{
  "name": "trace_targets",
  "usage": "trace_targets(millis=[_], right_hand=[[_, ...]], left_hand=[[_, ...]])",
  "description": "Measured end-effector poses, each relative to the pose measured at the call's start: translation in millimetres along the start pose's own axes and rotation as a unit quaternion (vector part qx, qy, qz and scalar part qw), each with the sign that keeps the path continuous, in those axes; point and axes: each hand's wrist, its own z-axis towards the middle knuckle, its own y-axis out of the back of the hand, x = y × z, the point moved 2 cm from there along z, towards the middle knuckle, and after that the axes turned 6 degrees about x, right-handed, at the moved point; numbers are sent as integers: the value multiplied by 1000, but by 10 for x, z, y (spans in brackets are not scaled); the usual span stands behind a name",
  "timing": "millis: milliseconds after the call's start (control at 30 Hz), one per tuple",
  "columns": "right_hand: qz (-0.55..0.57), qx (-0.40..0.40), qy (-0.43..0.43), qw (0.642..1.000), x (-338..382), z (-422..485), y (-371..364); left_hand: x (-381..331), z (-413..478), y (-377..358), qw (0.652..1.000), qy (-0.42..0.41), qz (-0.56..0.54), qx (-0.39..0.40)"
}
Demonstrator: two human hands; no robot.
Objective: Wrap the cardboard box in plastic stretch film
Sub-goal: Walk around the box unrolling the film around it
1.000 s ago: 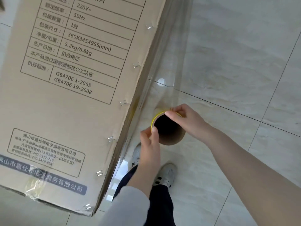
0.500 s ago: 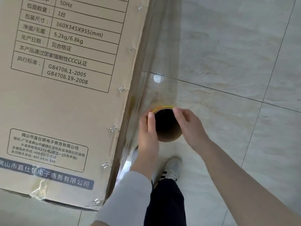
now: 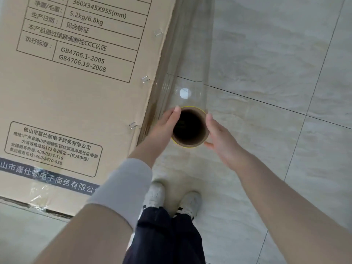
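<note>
If the roll slips: the roll of film [image 3: 191,80] is held only by pressure from two sides. Neither of the hands wraps it, so I judge it could drop between the palms toward the floor [image 3: 270,96].
If the film goes slack: a clear sheet runs from the roll to the stapled edge of the box [image 3: 76,103]. Letting the roll drift toward the box would likely leave wrinkles or a loose layer.
If the film catches: staples [image 3: 145,79] stick out along that edge of the box, and a hard pull across them may tear the sheet.
Left hand [image 3: 165,125]: on the box side of the roll, with fingers together and nearly straight. They lie flat against the roll, and the fingertips reach the rim of the core [image 3: 198,142].
Right hand [image 3: 219,134]: on the side of the roll away from the box. The fingers are nearly straight, the palm is against the roll and the thumb is at the near rim. It presses without clenching.
Roll: on end just beside the box's stapled edge, with the hollow core facing the camera.
Box: printed face in view. How much of it is already wrapped cannot be told.
</note>
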Motion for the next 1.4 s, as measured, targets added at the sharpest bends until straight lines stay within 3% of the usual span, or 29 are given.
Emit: trace_targets(millis=[100,233,300,400,500,633,700,767,800,867,933,1000,1067,1300,1400], right_hand=[[154,-69,1,986,-145,-108,-215],[14,-183,25,983,-195,-273,-312],[-34,-165,25,985,-180,-354,-253],[-110,-71,22,991,-176,-398,-221],[-157,-42,9,987,-193,-351,-217],[-169,-49,29,984,-181,-350,-263],[-141,-37,39,989,-212,-339,-307],[-80,-24,32,996,-268,-333,-385],[-28,-13,24,999,-319,-347,-434],[95,-17,0,995,-496,-377,-573],[139,-70,11,988,-660,-474,-738],[103,-152,29,983,-717,-587,-807],[34,-182,23,982,-702,-718,-777],[-151,-60,-9,987,-619,-772,-665],[-169,-54,-4,984,-613,-723,-678]], left_hand=[[89,-22,-6,1000,9,2,-12],[426,-377,-228,995,-28,-70,-68],[625,-598,-409,986,-20,-109,-128],[742,-885,-702,960,28,-181,-213],[755,-924,-692,963,69,-174,-193],[623,-707,-213,988,62,-2,-144],[478,-584,-40,998,1,18,-52],[418,-476,35,997,-15,48,58],[428,-427,67,995,-12,60,76],[480,-401,105,998,-12,48,48],[574,-508,65,1000,-14,14,3],[732,-720,-62,999,-11,-13,-37],[919,-961,-198,996,-13,-51,-70],[1299,-1349,-393,987,46,-138,-64],[1193,-1172,-185,996,55,2,-71]])
